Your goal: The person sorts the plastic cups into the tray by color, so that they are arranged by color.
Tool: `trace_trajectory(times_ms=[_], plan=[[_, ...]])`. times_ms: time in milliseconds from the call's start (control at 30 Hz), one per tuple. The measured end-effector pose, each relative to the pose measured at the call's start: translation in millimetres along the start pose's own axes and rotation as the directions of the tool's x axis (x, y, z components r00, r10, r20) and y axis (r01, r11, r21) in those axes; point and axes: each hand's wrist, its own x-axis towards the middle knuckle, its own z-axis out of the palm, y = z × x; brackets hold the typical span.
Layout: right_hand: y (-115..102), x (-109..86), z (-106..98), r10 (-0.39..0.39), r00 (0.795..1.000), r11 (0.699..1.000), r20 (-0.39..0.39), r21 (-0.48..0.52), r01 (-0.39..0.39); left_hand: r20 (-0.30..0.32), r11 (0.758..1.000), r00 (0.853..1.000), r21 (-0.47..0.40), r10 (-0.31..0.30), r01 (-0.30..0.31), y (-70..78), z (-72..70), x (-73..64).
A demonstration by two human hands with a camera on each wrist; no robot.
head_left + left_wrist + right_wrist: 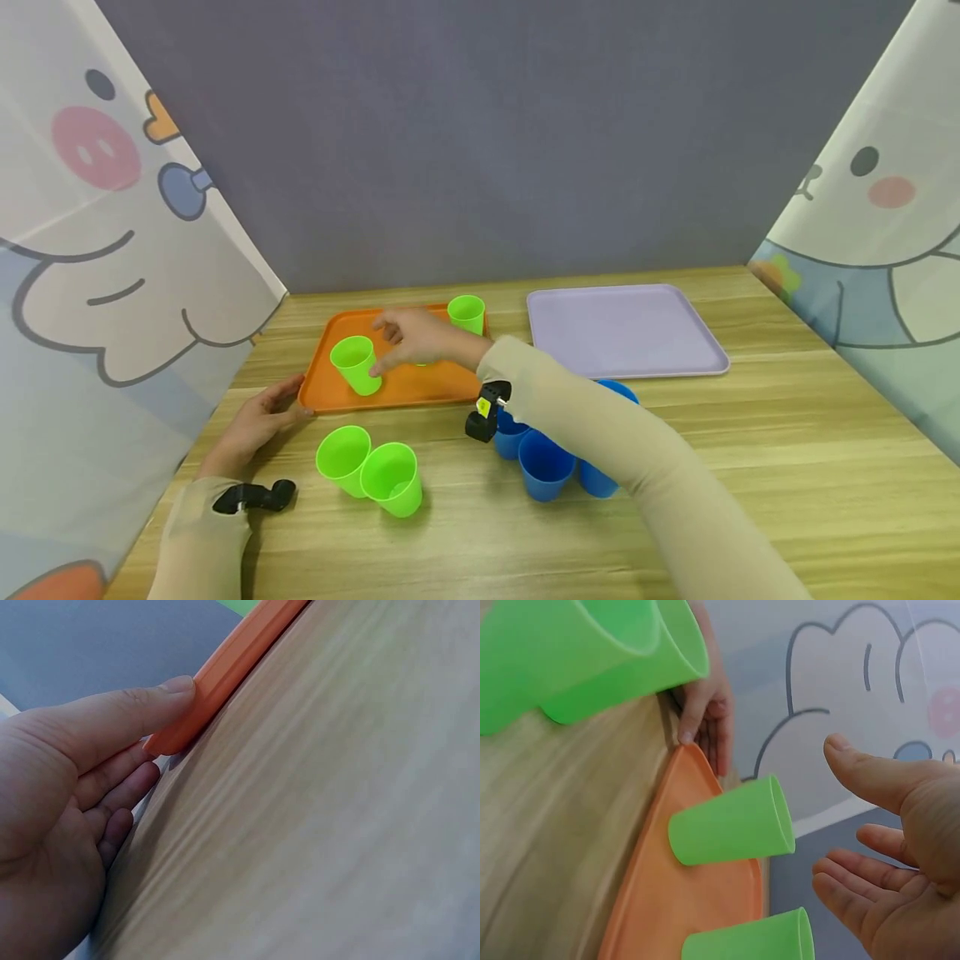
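My left hand (258,423) holds the front-left corner of the orange tray (322,392), with its thumb on the front rim and fingers at the left side. Over the tray, my right hand (420,337) has its fingers loosely spread beside a green cup (356,367). The right wrist view shows a gap between that cup (727,825) and the right hand (900,855). Another green cup (467,312) stands at the tray's back right. A further bit of green shows below the right hand, mostly hidden.
Two green cups (393,479) stand together on the wooden table in front of the tray. Several blue cups (546,467) cluster to the right, partly covered by my right sleeve. A pale lilac tray (622,329) lies at the back right. A grey panel (510,150) rises behind.
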Motion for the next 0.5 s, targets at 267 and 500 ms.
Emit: trace_trajectory(times_ms=[267,500], plan=[[3.2,-17.2,5.7,-0.04,0.997,0.999,0.063,-0.012,0.04,0.002,1.0,1.0,0.01,-0.007,0.007,0.2,-0.1,1.5],[4.7,-32.0,11.8,-0.058,0.993,0.998,0.104,-0.021,0.06,-0.001,1.0,1.0,0.023,-0.008,0.008,1.8,-0.4,0.6]])
